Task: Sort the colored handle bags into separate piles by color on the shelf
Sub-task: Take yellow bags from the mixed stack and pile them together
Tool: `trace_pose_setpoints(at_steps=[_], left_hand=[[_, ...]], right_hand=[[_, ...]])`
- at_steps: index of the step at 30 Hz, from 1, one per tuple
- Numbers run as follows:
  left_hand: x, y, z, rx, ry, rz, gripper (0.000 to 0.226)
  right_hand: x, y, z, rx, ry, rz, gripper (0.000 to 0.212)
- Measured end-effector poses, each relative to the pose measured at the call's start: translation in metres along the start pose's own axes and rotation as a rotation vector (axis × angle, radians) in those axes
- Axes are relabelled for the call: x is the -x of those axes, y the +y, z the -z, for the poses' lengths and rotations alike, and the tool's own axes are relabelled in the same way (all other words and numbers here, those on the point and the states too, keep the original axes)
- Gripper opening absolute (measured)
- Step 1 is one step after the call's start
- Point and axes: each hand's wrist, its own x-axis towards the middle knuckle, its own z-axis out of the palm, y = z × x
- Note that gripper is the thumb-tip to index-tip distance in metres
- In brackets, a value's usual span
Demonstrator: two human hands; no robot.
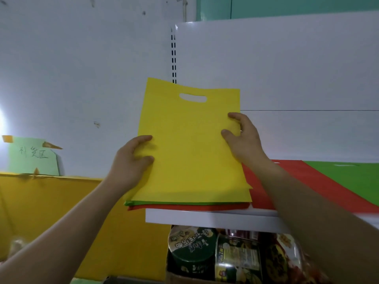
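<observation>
From the head view, the left hand (131,160) pinches the left edge and the right hand (244,140) pinches the right edge of a stack (184,204) of bags. A yellow bag (190,144) is on top, tilted up at the shelf's (205,219) front left corner. Green and red edges show beneath it. Toward the shelf's right, a red bag (307,181) lies flat, touching a green bag (352,177). Under the shelf, a cardboard box (184,278) holds noodle tubs (191,249) packed side by side.

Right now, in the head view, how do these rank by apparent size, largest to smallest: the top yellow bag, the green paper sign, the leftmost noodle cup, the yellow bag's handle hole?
1. yellow bag
2. green paper sign and leftmost noodle cup: they look about alike, so I do not rank them
3. handle hole
</observation>
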Motion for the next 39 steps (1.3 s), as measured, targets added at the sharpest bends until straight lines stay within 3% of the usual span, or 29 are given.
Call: trace_pose_setpoints(at_steps=[4,9,19,29,39], left_hand=[[-0.004,0.001,0.009,0.043,-0.020,-0.021,0.048],[0.000,0.005,0.017,0.282,-0.137,0.012,0.050],[0.008,0.015,0.008,0.353,-0.200,-0.084,0.049],[0.059,0.060,-0.055,0.541,-0.561,-0.183,0.047],[0.152,0.133,-0.140,0.614,-0.762,-0.199,0.048]], right_hand=[[-0.001,-0.013,0.004,0.085,0.027,0.009,0.041],[0.002,-0.042,0.013,0.093,0.139,0.023,0.042],[0.046,-0.074,0.048,0.215,0.326,-0.009,0.049],[0.143,-0.098,0.152,0.371,0.595,-0.110,0.047],[0.238,-0.124,0.277,0.547,0.712,-0.226,0.048]])
